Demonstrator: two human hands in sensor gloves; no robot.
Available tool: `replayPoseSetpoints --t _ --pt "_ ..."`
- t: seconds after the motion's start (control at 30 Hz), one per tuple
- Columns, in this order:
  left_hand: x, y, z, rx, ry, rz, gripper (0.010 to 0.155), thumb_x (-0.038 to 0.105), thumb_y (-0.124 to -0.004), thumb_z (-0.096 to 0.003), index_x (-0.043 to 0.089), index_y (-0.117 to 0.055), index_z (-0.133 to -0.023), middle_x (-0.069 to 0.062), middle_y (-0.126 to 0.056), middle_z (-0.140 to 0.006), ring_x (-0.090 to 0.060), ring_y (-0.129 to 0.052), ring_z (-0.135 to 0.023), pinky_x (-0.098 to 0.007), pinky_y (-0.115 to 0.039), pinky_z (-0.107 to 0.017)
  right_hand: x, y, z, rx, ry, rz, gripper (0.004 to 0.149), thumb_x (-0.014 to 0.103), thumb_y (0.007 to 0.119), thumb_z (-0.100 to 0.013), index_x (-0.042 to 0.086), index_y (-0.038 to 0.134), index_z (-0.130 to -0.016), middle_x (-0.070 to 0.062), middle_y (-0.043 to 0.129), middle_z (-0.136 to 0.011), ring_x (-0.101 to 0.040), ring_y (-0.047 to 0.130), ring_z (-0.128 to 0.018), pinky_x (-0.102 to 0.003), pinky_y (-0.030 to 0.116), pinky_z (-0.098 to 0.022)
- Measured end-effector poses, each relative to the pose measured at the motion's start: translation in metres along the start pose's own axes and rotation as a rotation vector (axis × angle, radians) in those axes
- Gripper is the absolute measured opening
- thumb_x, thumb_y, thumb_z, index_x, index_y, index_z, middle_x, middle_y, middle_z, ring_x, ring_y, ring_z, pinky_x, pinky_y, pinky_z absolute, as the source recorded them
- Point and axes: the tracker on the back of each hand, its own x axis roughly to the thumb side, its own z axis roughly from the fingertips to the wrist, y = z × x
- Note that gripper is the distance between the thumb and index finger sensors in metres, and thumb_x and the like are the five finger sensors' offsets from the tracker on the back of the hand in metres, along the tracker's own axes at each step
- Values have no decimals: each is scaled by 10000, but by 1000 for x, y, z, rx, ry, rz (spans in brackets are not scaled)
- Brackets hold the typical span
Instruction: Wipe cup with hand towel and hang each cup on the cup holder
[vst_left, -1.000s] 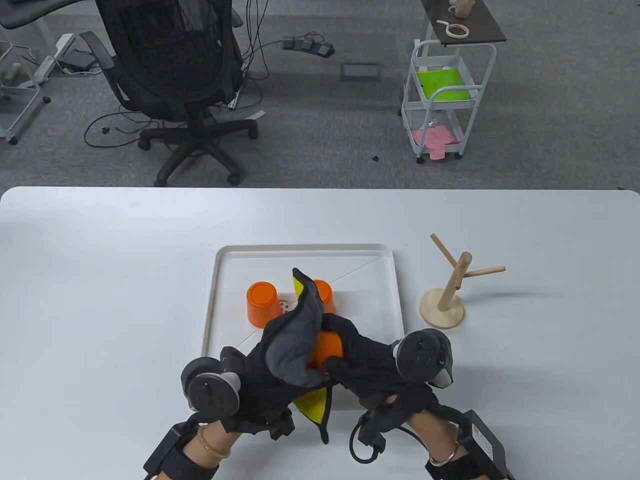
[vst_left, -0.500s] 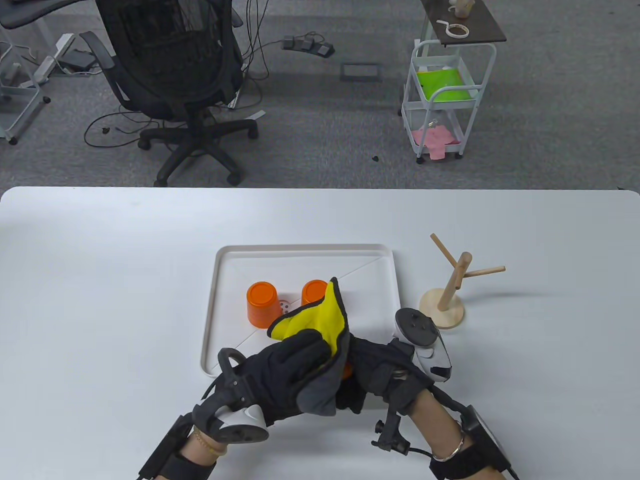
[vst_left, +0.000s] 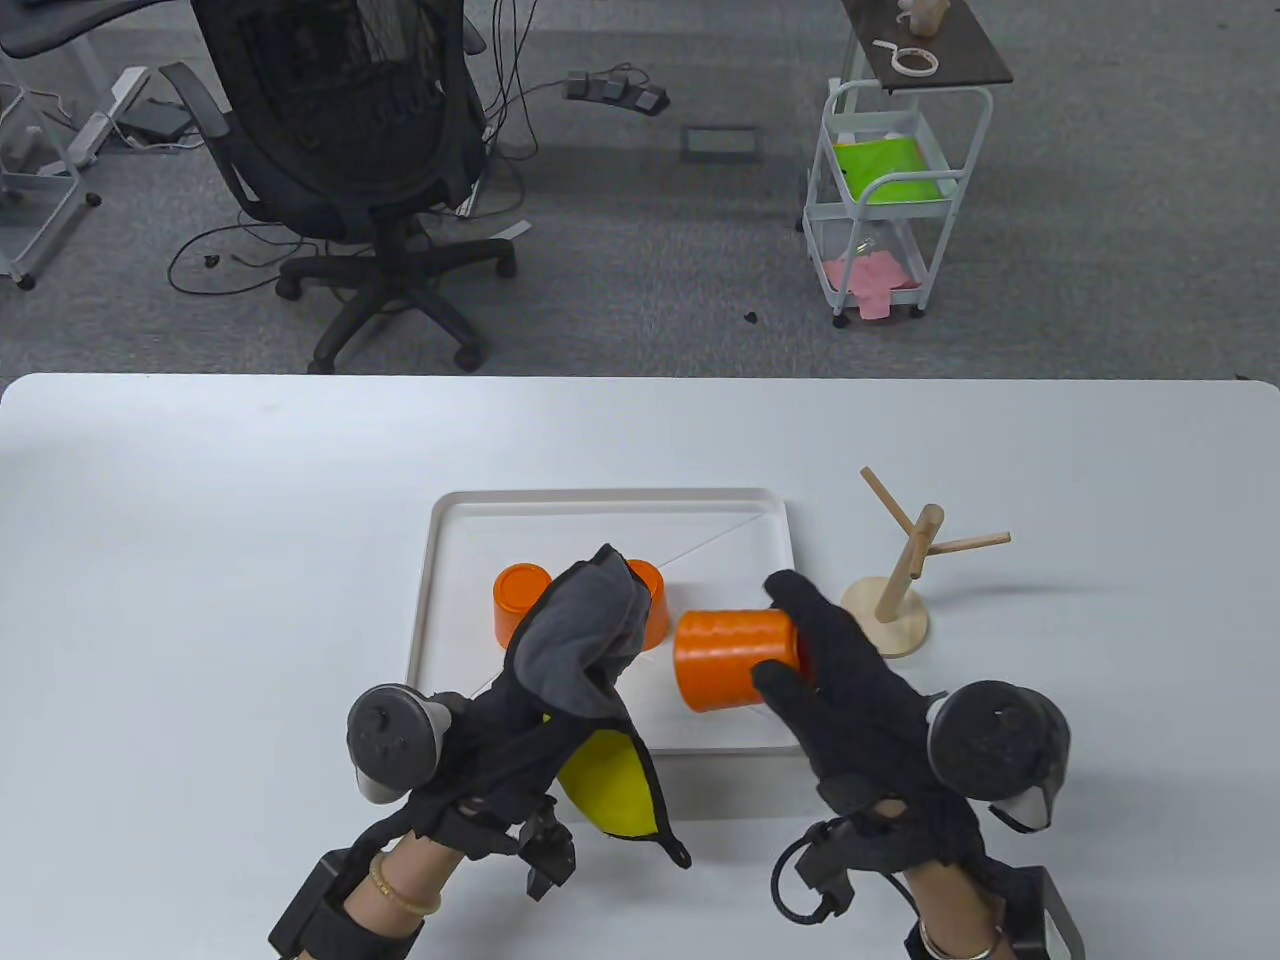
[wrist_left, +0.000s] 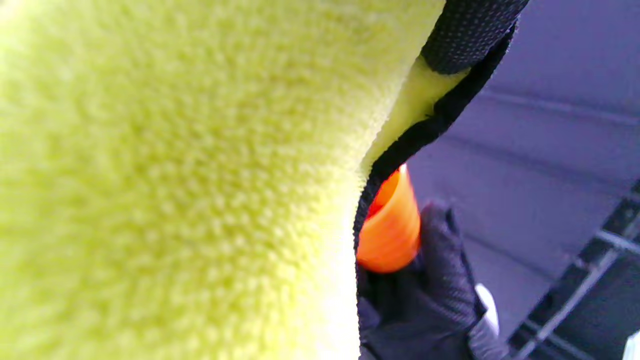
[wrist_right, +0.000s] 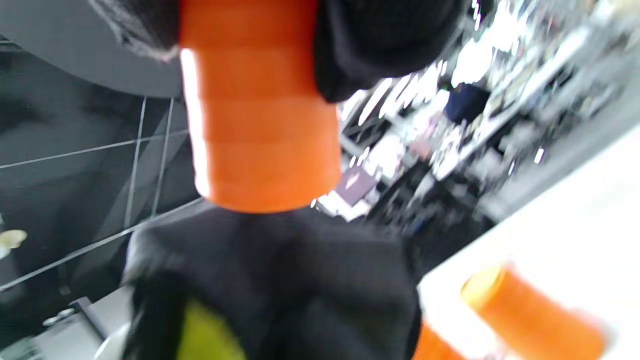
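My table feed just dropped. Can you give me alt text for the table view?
Right hand holds an orange cup sideways above a white tray; left hand grips a grey-and-yellow towel. Two cups sit upside down on the tray; the wooden cup holder is bare.

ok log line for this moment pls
right hand: holds ribbed orange plastic cup sideways | left hand: holds grey-and-yellow towel | wooden cup holder: bare | white tray: two cups

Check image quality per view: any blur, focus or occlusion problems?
Table view: sharp, evenly lit, with soft shadows beside the cup holder. Left wrist view: the out-of-focus yellow hand towel fills most of the frame, leaving a sliver of the held cup. Right wrist view: blurred throughout, background streaked with bright glare, held cup soft-edged.
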Motion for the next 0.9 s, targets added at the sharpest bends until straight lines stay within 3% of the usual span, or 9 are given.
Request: replayPoseSetpoints --t 0.17,0.43,0.67,0.9 --pt "-15 14 13 48 64 117 656 613 -582 -651 358 -328 -1199 -95 -420 -1267 -420 -517 -1099 -503 -754 -627 -25 -60 -1 -223 154 224 680 646 602 -618 288 399 -1159 -241 643 -1011 -253 877 -555 -260 847 -346" --pt "-26 32 40 71 108 205 654 618 -573 -657 336 -344 -1202 -111 -454 -1256 -422 -571 -1071 -491 -776 -597 -91 -119 -12 -323 442 280 656 675 599 -614 344 466 -1164 -209 665 -1013 -249 871 -564 -271 842 -363" --pt "-31 39 61 64 121 273 655 621 -570 -659 323 -357 -1203 -121 -469 -1250 -428 -582 -1061 -494 -779 -589 -155 -135 -29 -308 695 326 654 685 546 -612 348 483 -1168 -193 672 -1014 -290 871 -629 -319 840 -424" --pt "-36 39 64 55 118 292 653 620 -565 -662 315 -359 -1202 -126 -479 -1242 -429 -586 -1054 -496 -776 -589 -194 -116 -35 -269 782 285 660 688 521 -600 344 506 -1162 -189 704 -996 -303 890 -621 -329 845 -415"
